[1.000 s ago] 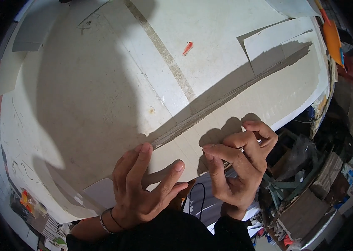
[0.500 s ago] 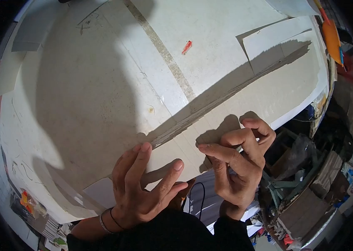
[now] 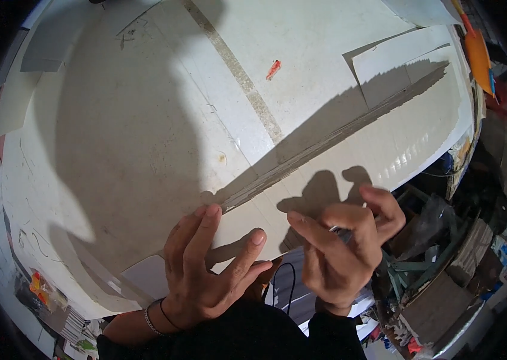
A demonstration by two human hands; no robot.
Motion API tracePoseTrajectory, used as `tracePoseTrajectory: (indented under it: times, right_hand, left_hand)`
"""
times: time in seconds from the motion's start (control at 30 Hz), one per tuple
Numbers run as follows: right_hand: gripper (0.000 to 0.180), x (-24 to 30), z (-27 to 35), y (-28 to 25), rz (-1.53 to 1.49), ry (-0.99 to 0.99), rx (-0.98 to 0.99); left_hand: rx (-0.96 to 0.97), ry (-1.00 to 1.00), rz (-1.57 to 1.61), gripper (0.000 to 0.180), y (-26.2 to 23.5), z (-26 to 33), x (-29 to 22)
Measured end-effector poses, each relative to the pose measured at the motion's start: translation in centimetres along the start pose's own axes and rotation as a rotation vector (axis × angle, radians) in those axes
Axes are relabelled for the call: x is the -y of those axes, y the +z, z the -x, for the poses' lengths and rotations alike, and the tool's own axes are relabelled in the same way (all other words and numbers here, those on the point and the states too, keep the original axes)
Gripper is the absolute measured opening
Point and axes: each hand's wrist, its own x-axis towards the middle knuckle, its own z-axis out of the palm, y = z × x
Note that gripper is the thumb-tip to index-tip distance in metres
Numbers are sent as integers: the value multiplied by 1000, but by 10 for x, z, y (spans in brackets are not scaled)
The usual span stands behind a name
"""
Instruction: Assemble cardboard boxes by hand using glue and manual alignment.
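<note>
A long row of thin, overlapping pale card strips (image 3: 361,150) lies slantwise across the table, its stepped grey-brown edges facing away from me. My left hand (image 3: 211,264) is open at the row's near-left end. Its long fingertips touch the end of the strips, with thumb and forefinger spread over the pale surface. Over the near edge of the row hovers my right hand (image 3: 343,252), its fingers curled in. A small pale glint shows between those fingers; what they hold is too hidden to name. The right hand's shadow falls on the strips, apart from the fingertips.
The white table (image 3: 127,150) carries a brownish tape band (image 3: 235,72) and a small red scrap (image 3: 273,69). White sheets (image 3: 397,57) lie at the far right. An orange-handled tool (image 3: 477,57) rests at the right rim. Cardboard scraps (image 3: 439,306) clutter the area below right.
My right hand has lifted slightly off the strips and its fingers have shifted; its shadow now lies farther from the fingertips. The left hand stays in place.
</note>
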Motion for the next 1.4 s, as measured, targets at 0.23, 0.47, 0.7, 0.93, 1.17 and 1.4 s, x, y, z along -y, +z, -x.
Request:
tracePoseTrajectory:
  times: [0.23, 0.47, 0.7, 0.93, 1.17, 1.4]
  right_hand:
    - [31, -3, 0, 12, -206, -53, 8]
    - [37, -4, -5, 7, -248, -46, 103]
    - [38, -2, -4, 8, -238, -34, 94]
    - [44, -5, -1, 11, -249, -48, 81]
    - [46, -5, 0, 11, -259, -35, 86]
    - [45, -8, 3, 14, -258, -53, 66]
  left_hand:
    - [-6, 3, 15, 73, -1, 0, -1]
    - [-1, 10, 30, 71, 0, 2, 3]
    - [-42, 15, 33, 66, 0, 1, 2]
    - [-34, 16, 28, 68, 0, 2, 3]
    - [-13, 19, 5, 68, -2, 1, 3]
    - [-19, 17, 5, 69, 0, 4, 4]
